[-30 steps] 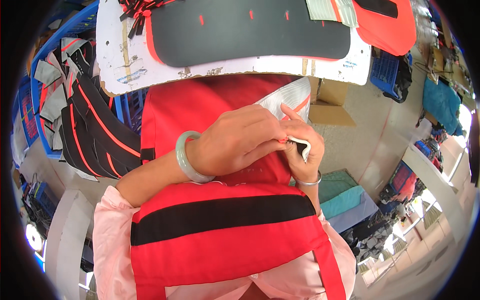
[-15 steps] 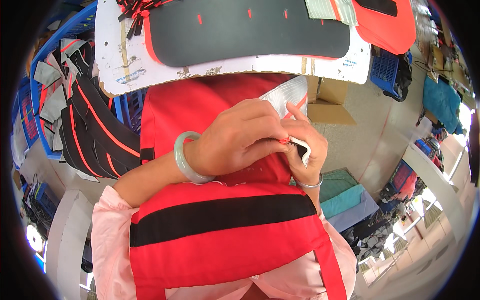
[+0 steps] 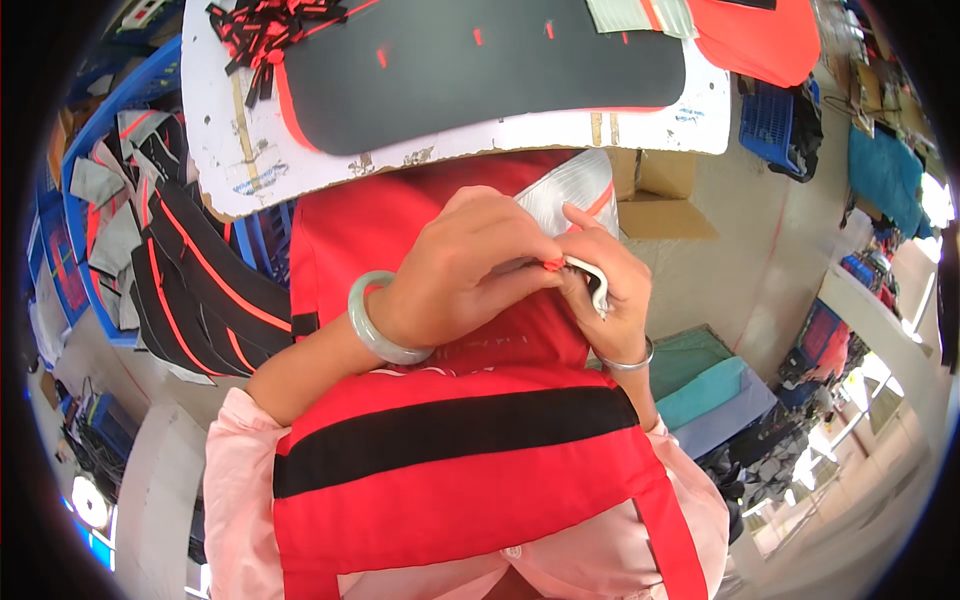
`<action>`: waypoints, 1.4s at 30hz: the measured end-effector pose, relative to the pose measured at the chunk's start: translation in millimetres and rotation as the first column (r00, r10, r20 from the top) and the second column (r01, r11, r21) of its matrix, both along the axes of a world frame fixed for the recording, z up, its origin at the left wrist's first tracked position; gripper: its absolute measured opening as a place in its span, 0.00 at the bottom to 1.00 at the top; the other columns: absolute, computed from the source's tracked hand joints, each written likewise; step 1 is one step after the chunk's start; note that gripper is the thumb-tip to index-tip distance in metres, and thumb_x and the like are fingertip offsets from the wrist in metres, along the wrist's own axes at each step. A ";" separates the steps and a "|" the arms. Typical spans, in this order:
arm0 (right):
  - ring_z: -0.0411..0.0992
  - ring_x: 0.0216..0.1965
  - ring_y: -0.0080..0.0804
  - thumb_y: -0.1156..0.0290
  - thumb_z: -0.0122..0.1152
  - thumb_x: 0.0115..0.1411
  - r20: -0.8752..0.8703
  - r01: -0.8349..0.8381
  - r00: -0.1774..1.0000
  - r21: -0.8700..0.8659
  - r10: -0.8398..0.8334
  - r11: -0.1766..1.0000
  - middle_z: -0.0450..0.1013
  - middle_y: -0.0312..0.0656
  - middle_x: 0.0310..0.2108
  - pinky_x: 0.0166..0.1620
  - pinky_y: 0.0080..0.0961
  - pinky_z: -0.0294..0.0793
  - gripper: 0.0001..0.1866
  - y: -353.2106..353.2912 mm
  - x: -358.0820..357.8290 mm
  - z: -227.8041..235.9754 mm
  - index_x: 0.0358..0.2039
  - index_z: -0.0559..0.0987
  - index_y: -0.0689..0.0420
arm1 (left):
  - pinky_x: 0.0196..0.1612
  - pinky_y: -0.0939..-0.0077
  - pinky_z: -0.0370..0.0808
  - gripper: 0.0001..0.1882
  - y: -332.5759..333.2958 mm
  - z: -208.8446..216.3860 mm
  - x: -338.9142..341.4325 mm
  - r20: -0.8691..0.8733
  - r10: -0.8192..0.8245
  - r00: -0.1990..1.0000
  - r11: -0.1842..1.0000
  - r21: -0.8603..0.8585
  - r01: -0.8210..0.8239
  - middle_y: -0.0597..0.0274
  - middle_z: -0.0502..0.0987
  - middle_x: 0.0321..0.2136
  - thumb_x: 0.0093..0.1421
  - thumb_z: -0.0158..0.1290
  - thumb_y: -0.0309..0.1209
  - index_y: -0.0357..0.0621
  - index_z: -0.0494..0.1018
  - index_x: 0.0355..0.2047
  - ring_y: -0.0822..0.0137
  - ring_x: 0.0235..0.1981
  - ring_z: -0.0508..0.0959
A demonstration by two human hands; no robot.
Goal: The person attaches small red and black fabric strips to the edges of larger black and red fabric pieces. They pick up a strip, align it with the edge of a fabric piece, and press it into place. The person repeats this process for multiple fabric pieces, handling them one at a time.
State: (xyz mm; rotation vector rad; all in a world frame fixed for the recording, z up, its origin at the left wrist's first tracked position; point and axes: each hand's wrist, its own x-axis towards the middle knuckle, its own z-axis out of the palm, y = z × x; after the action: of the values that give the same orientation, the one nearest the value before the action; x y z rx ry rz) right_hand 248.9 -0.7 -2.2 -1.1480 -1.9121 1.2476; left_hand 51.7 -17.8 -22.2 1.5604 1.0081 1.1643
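My left hand (image 3: pixel 465 275), a pale green bangle on its wrist, is closed in a pinch on a small red tab (image 3: pixel 553 264). Close against it, my right hand (image 3: pixel 612 285) grips a silver-white fabric piece (image 3: pixel 570 190) with an orange stripe. The fabric's edge curls between my right fingers and thumb and shows a black underside. Both hands meet in front of my chest, over a red apron (image 3: pixel 400 540) with a black band. How the tab joins the fabric is hidden by my fingertips.
A white worn tabletop (image 3: pixel 250 170) ahead bears a dark grey panel (image 3: pixel 480 90) with small red tabs, a pile of black-and-red tabs (image 3: pixel 265 35) and an orange-red piece (image 3: pixel 765 45). A blue crate (image 3: pixel 90 200) of striped fabric pieces stands left; an open cardboard box (image 3: pixel 670 215) sits beyond.
The view has shifted slightly, so the tabletop and crate sit differently in it. Both hands keep their grips, with the fingertips and fabric edge turned a little.
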 end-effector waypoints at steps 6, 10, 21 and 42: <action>0.77 0.32 0.39 0.80 0.64 0.51 0.021 -0.021 1.000 0.023 0.020 1.000 0.79 0.39 0.31 0.60 0.51 0.67 0.08 3.7 1.6 0.4 0.33 0.81 0.58 | 0.45 0.65 0.71 0.13 -0.5 1.3 0.4 -0.048 0.015 0.999 0.999 0.052 -0.012 0.64 0.76 0.27 0.49 0.67 0.24 0.44 0.78 0.36 0.62 0.30 0.75; 0.77 0.33 0.40 0.81 0.65 0.48 0.027 -0.021 0.999 0.098 0.019 0.995 0.79 0.40 0.31 0.60 0.51 0.68 0.10 0.5 0.7 -0.8 0.33 0.81 0.58 | 0.45 0.61 0.72 0.14 -0.9 1.3 2.1 -0.100 0.010 0.995 0.987 0.159 0.006 0.62 0.75 0.28 0.49 0.67 0.25 0.43 0.77 0.36 0.61 0.31 0.75; 0.78 0.33 0.40 0.84 0.65 0.46 -0.016 0.001 1.000 0.088 0.001 0.996 0.78 0.41 0.30 0.61 0.53 0.67 0.12 -0.5 4.2 -6.0 0.33 0.80 0.58 | 0.44 0.61 0.72 0.14 -0.7 1.0 4.5 -0.072 0.024 0.997 0.986 0.169 -0.011 0.63 0.76 0.30 0.49 0.66 0.26 0.44 0.77 0.37 0.63 0.31 0.76; 0.78 0.33 0.39 0.81 0.65 0.50 0.035 -0.008 0.999 0.202 0.001 0.979 0.78 0.41 0.29 0.59 0.51 0.69 0.11 1.3 0.2 -3.4 0.35 0.78 0.57 | 0.43 0.62 0.72 0.15 -0.2 -1.0 5.1 -0.120 0.054 0.991 0.951 0.308 -0.015 0.61 0.76 0.31 0.50 0.65 0.24 0.40 0.75 0.38 0.62 0.31 0.76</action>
State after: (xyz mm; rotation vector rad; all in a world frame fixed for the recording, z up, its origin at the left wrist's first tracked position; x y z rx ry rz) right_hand 249.1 0.6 -5.7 -1.0661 -2.0158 1.0142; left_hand 56.7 -18.0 -23.2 1.8884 0.9729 1.3073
